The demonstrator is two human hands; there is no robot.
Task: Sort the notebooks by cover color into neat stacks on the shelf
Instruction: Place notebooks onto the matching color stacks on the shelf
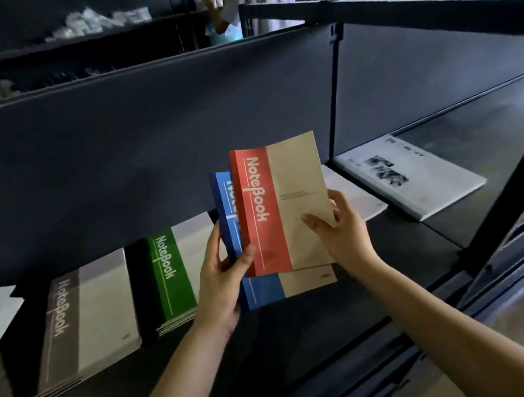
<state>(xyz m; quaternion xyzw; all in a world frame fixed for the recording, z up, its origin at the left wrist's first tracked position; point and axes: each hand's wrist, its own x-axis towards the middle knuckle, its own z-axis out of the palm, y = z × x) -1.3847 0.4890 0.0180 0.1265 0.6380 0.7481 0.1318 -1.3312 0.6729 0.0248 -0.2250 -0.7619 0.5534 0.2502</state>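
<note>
On the shelf (308,328), at the left, lies a grey notebook stack (83,315), and just beside it a green notebook stack (171,274). The left hand (222,280) grips the spine side of a blue notebook (226,210), with the thumb in front. A red notebook (266,211) overlaps the blue one. The right hand (338,234) pinches the red notebook's beige right edge. Both notebooks are held upright above the shelf, right of the green stack. Further right lies a white booklet (414,174).
</note>
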